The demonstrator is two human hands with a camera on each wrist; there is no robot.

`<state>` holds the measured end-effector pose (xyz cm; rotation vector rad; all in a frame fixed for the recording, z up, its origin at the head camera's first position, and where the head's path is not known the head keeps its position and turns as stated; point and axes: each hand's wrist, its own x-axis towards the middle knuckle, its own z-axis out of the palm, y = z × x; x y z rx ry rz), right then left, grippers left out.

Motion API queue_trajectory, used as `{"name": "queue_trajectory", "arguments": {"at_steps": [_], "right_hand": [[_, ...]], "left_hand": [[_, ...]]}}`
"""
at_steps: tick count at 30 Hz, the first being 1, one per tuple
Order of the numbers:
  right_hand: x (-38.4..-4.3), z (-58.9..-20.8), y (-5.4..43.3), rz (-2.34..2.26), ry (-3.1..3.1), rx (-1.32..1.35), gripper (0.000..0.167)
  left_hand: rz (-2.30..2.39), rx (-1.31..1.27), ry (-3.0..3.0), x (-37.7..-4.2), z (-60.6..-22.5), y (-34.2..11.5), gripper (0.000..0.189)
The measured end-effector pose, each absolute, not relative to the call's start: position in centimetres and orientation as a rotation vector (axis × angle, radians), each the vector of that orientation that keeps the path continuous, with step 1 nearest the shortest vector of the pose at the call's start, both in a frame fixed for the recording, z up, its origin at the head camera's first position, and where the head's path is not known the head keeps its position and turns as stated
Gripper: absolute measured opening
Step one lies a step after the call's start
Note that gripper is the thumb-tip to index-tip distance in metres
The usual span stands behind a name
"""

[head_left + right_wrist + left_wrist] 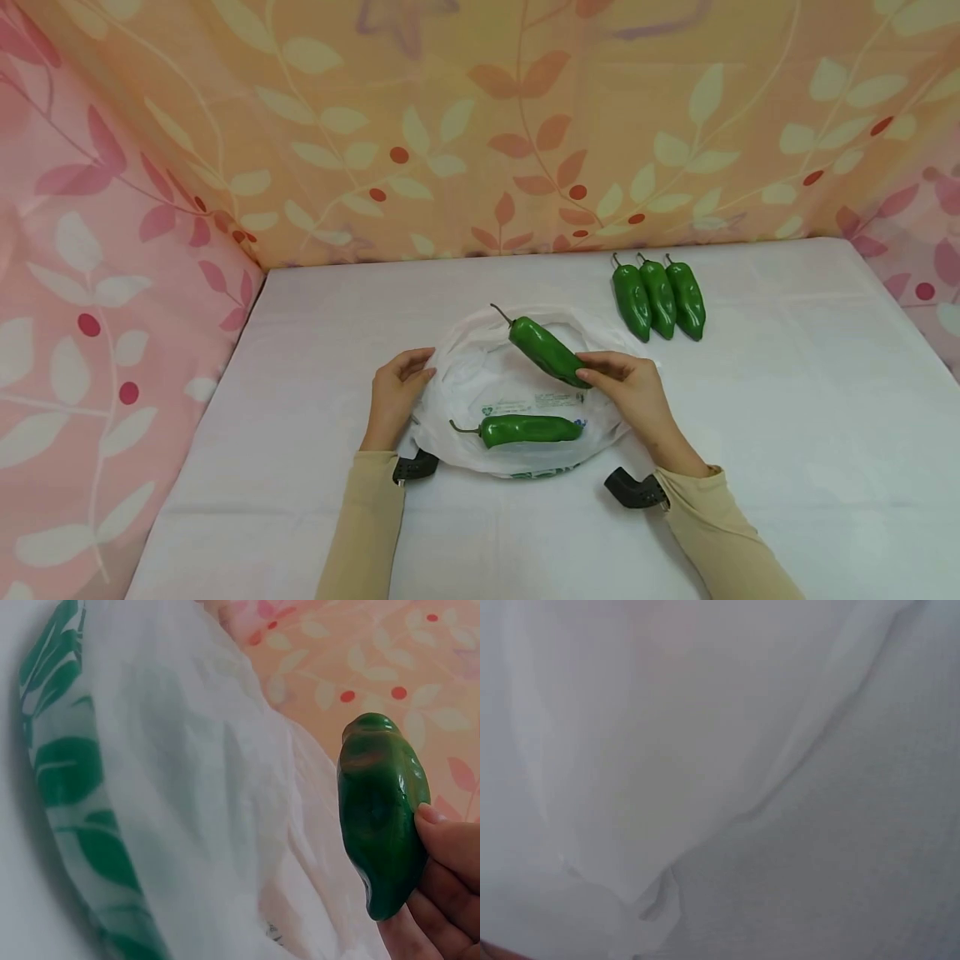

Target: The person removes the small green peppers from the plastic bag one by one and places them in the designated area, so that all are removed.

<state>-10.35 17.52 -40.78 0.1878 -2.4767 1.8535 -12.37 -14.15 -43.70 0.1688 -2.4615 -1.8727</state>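
In the head view, my right hand [633, 396] pinches a green pepper [547, 350] by its lower tip, thumb on one side and fingers on the other. This pepper is held over the opening of a white plastic bag [457, 367], its stem pointing up and left. A second green pepper [528, 429] lies sideways in the bag, stem to the left. At the bag's left rim, my left hand [397, 396] grips the plastic between thumb and fingers. The right wrist view shows the held pepper [382, 817] beside the bag's green-printed side [71, 772].
Three more green peppers [660, 300] lie side by side at the back right of the white-covered table [787, 400], stems toward the back. Patterned cloth [420, 125] rises behind the table. Black wrist devices [633, 489] sit beneath both sleeves.
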Motion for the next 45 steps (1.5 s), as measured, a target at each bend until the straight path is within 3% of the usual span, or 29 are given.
{"name": "queue_trajectory", "arguments": {"at_steps": [45], "right_hand": [[-11.5, -40.0, 19.8, 1.836, -2.291, -0.097, 0.032]], "left_hand": [[-1.891, 0.14, -2.448, -12.4, -43.8, -14.3, 0.027]]}}
